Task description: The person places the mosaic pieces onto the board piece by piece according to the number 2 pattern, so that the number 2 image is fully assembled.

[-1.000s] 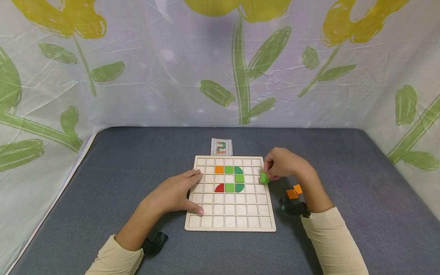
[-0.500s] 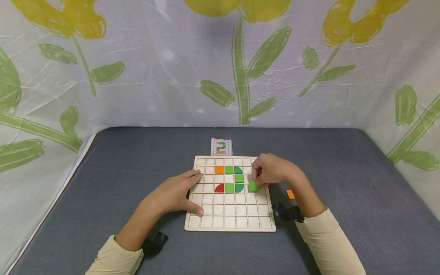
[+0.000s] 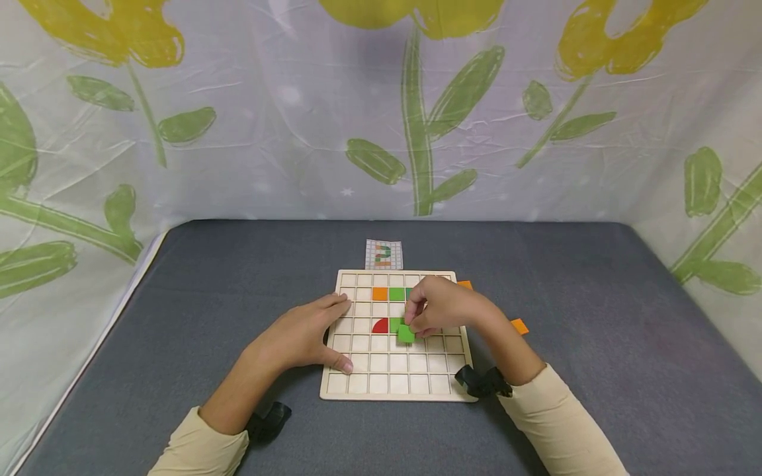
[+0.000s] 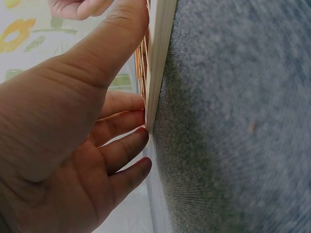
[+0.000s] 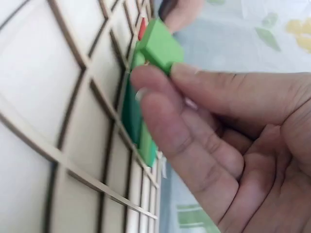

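Right hand (image 3: 445, 305): grip pinching green square tile (image 3: 406, 334), no long axis, tilted, off the fingertips' left. Tile over gridded board (image 3: 399, 383), right of red quarter-circle tile (image 3: 380, 326). Left hand (image 3: 306, 332) farther, fingers extended, at board's left edge.

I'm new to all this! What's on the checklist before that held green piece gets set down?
1. Green tile secure: ok, the right hand's grip pinches it between thumb and fingers.
2. Board steadied: ok, the left hand rests on its left edge.
3. Pattern card in sight: ok, it lies uncovered beyond the board's far edge.
4. Red tile within its square: ok.
5. Clear view of the placed tiles: not ok, the right hand blocks some from the head camera.
6. Target square matches the card: cannot tell, the printed pattern is too small to read surely.
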`<state>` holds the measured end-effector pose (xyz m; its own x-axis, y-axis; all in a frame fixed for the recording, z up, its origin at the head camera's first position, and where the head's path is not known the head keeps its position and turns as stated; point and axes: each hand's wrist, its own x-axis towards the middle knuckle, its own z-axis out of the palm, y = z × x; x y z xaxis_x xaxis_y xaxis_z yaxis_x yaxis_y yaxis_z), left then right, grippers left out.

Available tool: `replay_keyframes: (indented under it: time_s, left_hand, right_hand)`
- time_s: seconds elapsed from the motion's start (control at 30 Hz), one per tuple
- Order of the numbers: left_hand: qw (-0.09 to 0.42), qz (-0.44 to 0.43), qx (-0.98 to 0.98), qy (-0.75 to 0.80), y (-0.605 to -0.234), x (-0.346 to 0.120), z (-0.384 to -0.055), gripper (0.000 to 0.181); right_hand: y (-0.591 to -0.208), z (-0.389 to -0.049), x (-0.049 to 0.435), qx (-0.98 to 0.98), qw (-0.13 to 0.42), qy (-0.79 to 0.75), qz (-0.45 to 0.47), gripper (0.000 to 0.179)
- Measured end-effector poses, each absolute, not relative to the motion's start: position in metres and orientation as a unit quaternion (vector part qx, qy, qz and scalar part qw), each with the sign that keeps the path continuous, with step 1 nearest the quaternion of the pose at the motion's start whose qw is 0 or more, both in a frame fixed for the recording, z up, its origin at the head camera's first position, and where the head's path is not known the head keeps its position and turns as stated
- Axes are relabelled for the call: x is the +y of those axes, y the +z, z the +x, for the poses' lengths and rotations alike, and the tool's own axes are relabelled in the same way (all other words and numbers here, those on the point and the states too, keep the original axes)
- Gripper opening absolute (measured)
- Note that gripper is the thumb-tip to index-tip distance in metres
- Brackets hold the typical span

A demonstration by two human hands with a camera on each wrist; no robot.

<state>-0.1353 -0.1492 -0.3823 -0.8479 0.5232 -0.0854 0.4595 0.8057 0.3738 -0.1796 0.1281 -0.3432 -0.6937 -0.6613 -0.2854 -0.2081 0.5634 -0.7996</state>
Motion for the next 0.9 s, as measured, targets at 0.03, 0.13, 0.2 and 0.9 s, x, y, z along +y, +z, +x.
replay_keyframes:
  time_s: [0.03, 0.13, 0.2, 0.9]
  left_hand:
    - [0.094, 0.259, 0.946, 0.172, -0.382, -0.149, -0.135, 0.111]
    - [0.094, 0.258, 0.946, 0.172, -0.383, -0.148, -0.136, 0.111]
    - [0.094, 0.259, 0.946, 0.173, -0.383, -0.148, -0.136, 0.111]
    - [0.086, 0.272, 0.942, 0.175, -0.381, -0.150, -0.134, 0.109]
  right_hand:
    - [-0.345, -0.180, 0.127, 0.828, 0.299, -0.401, -0.252, 0.011]
    - [-0.349, -0.180, 0.123, 0.817, 0.314, -0.429, -0.226, 0.009]
    - [-0.351, -0.179, 0.120, 0.810, 0.319, -0.442, -0.215, 0.008]
    - [-0.357, -0.158, 0.086, 0.879, 0.185, -0.338, -0.279, 0.016]
